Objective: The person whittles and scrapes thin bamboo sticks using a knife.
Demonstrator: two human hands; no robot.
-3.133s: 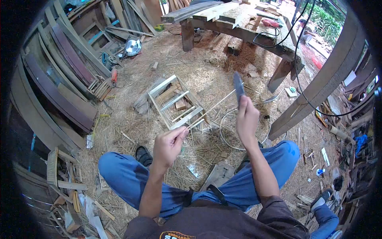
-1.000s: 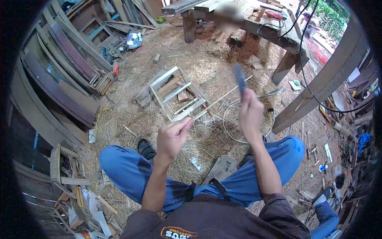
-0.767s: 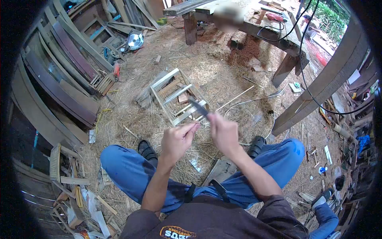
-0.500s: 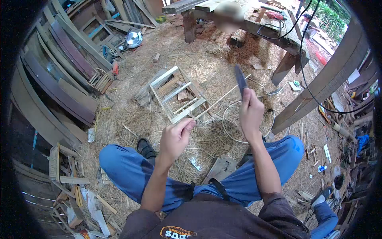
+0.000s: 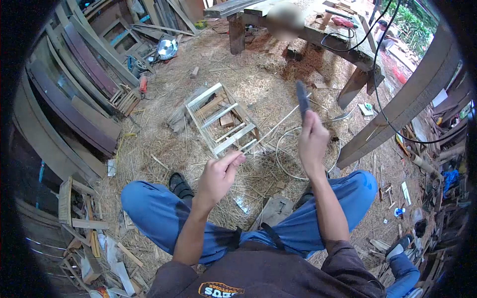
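My left hand (image 5: 218, 176) pinches the near end of a thin pale wooden strip (image 5: 276, 125), which slants away up and to the right. My right hand (image 5: 313, 144) is closed around a knife, its dark broad blade (image 5: 302, 97) pointing up and away from me. The handle is hidden in my fist. Near the blade, the far end of the strip passes behind or against it; whether they touch I cannot tell. Just beyond my left hand, a pale wooden frame with crossbars (image 5: 222, 116) lies on the shavings-covered floor.
A hoop of pale strip (image 5: 293, 174) lies beside my right forearm. A wooden post (image 5: 397, 99) leans at the right, with a black cable near it. The workbench (image 5: 318, 37) stands ahead. Boards (image 5: 74, 79) lean at the left. Another person's leg (image 5: 403, 270) shows at lower right.
The knife blade has turned slightly more upright. Both hands stay nearly in place, and the strip is still in my left hand.
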